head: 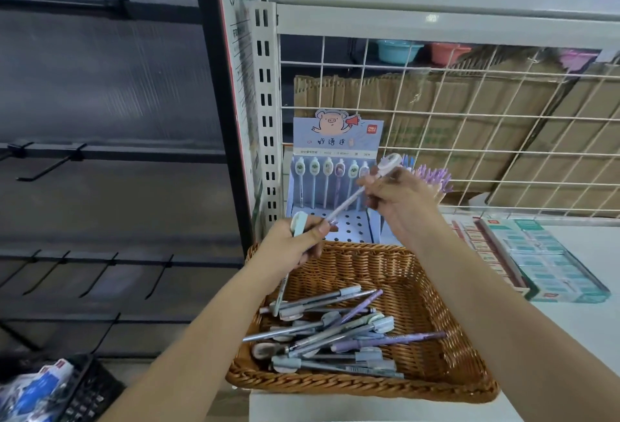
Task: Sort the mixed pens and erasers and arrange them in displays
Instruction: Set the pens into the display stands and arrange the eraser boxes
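A brown wicker basket (446, 324) on the white shelf holds several loose pens (335, 334) in grey, blue and purple. Behind it stands a blue cardboard pen display (335, 139) with a pig picture; several pens stand upright in its back row. My left hand (295, 243) grips a light-blue pen (283, 287) that points down into the basket. My right hand (399, 200) holds a white-pink pen (352, 198) slanted in front of the display, its round cap up by my fingers and its tip near my left thumb.
Boxes of erasers (536, 260) lie in rows on the shelf to the right. A white wire grid (469, 126) backs the shelf, with cardboard behind it. Purple items (432, 178) stand behind my right hand. A black crate (80, 391) with packets sits at lower left.
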